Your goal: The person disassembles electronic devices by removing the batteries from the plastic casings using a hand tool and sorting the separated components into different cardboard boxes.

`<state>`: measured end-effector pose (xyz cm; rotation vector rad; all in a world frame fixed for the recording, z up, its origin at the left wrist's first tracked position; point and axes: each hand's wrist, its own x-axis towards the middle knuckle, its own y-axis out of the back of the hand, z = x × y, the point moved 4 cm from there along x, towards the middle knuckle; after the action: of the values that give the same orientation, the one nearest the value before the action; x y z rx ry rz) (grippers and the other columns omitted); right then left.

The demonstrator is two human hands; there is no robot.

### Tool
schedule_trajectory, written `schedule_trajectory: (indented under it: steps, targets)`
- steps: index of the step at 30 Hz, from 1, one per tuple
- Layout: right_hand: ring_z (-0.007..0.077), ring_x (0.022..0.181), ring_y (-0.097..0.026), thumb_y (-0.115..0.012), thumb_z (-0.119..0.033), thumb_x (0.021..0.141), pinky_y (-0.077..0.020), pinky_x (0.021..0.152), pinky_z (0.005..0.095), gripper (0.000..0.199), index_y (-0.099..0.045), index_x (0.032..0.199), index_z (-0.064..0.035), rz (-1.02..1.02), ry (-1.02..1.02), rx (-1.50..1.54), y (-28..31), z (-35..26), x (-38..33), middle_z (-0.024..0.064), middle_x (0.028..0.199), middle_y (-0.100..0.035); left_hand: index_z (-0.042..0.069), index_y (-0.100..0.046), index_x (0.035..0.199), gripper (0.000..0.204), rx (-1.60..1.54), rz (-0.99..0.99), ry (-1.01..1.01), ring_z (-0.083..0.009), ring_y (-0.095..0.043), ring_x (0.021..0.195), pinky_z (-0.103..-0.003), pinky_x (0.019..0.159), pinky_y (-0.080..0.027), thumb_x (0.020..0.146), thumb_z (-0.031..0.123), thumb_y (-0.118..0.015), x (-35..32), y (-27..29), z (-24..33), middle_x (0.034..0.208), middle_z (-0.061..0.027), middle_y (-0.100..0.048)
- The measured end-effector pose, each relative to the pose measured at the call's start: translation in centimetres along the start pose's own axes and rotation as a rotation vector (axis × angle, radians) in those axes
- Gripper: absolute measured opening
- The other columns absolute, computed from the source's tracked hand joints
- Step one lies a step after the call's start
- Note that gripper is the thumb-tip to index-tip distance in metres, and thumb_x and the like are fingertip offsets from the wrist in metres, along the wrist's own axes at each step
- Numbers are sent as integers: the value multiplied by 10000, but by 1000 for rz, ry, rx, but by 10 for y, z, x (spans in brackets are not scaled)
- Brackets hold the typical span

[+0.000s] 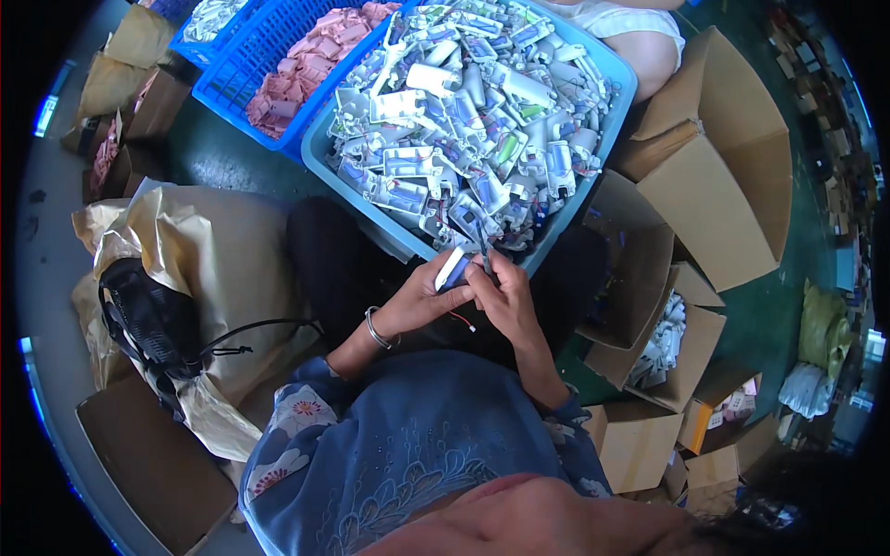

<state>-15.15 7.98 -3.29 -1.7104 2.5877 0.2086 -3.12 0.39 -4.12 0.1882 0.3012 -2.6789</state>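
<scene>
A glossy green floor (218,167) runs through a cluttered workroom, with stacked cartons curving along the right edge. Stiff brown cardboard boxes (718,195) stand open at the right, one of them holding smooth white pieces (660,347). On the left, a crinkled tan paper sack (246,222) sits upright with a soft black bag (153,310) against it.

In front of the seated person is a smooth, light-blue plastic tub (326,139) with rounded corners, heaped with hard white plastic shells, many of them fitted with blue or green cylinders and thin wires. Just beside it, a lattice-walled blue crate (227,91) holds matte pink plastic parts (320,60). A co-worker's bare knee (644,60) shows past the tub's far right corner.

The white casing (451,270) is in the person's hands, near the tub's close rim, a bluish part showing inside it. The fingers of the left hand (419,301) are closed around it; a metal bangle (373,326) circles that wrist. The right hand (507,301) has its fingers bent around a slender dark tool (484,248), its exact kind unclear. Below, a thin red wire (460,319) ends in a small white plug (472,328).
</scene>
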Motion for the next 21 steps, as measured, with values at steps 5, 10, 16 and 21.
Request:
schedule_trajectory:
  steps: [5, 10, 16, 21]
  targets:
    - [121, 494, -515, -570, -87, 856, -402, 457, 284, 136, -510, 794, 18, -9, 30, 35, -1, -9, -8, 96, 597, -542, 40, -474, 1158, 435, -338, 92, 124, -39, -463, 596, -169, 527, -366, 911, 394, -521, -2, -5, -7, 759, 12, -520]
    - [151, 467, -483, -549, -59, 851, -381, 453, 303, 118, -503, 769, 12, 205, 41, -79, -8, -7, -27, 107, 568, -500, 53, -501, 1129, 353, -206, 282, 46, -20, -481, 592, -161, 497, -387, 951, 354, -448, 1, -21, -9, 761, 20, -552]
    - [111, 493, -425, -560, -37, 832, -357, 473, 267, 109, -500, 752, 5, 130, 21, -14, -28, 0, -44, 83, 574, -470, 61, -541, 1038, 298, -332, 403, 81, -39, -496, 560, -168, 477, -391, 950, 334, -459, 12, 3, -9, 753, -5, -585]
    - [82, 506, -429, -568, -157, 885, -371, 468, 262, 166, -530, 834, -3, 49, -248, 248, -12, 9, -44, 19, 608, -509, 55, -541, 1061, 257, -184, 331, 9, -32, -483, 551, -169, 471, -381, 942, 278, -493, 13, 3, -8, 762, 7, -587]
